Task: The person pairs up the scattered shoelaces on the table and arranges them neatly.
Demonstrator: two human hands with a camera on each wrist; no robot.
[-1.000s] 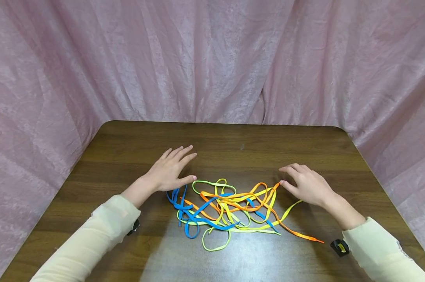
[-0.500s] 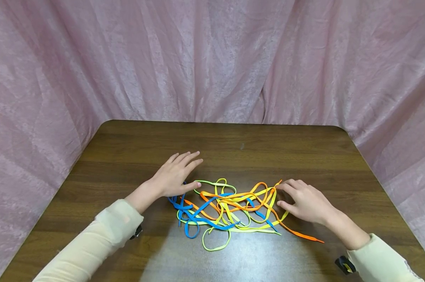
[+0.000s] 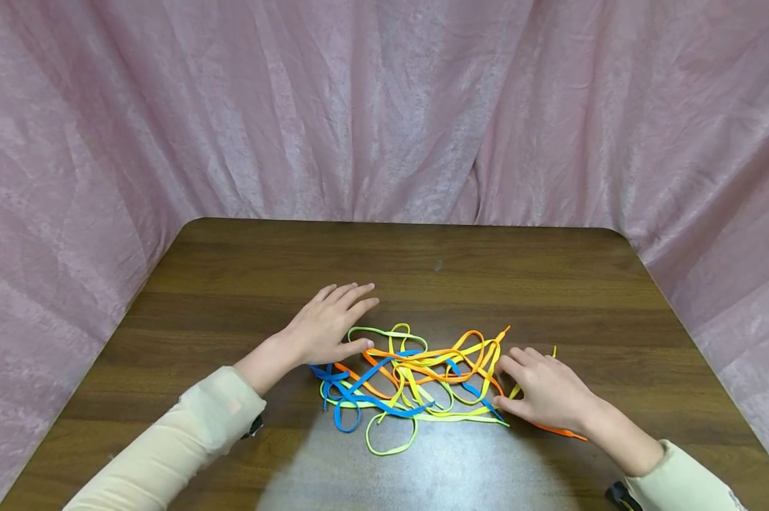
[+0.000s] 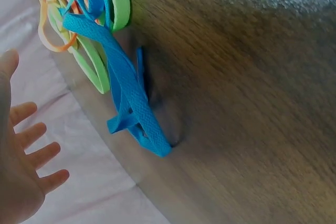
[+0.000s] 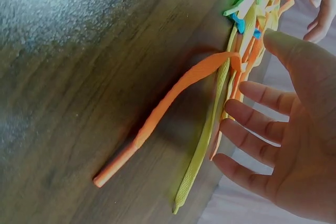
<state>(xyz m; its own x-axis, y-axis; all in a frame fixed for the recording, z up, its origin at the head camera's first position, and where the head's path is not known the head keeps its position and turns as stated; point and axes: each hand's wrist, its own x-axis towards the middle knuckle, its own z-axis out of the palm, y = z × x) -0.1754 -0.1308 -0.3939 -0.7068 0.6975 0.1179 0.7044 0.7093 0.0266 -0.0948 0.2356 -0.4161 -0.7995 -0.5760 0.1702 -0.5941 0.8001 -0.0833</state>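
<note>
While I look down from the head view, the laces point(image 3: 410, 383) lie tangled mid-worktop point(image 3: 231, 277), my left hand point(image 3: 327, 326) flat at their left edge with fingers straight, my right hand point(image 3: 547, 390) spread over their right side, holding nothing. From the left wrist I see a blue lace point(image 4: 128, 98) end on the wood, fingers point(image 4: 31, 135) splayed apart from it. From the right wrist, an orange lace point(image 5: 168, 114) and a yellow lace point(image 5: 202, 150) run under my relaxed, wide fingers point(image 5: 252, 129).

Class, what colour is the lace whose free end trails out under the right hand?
Orange lace; clearest in the right wrist view.
</note>
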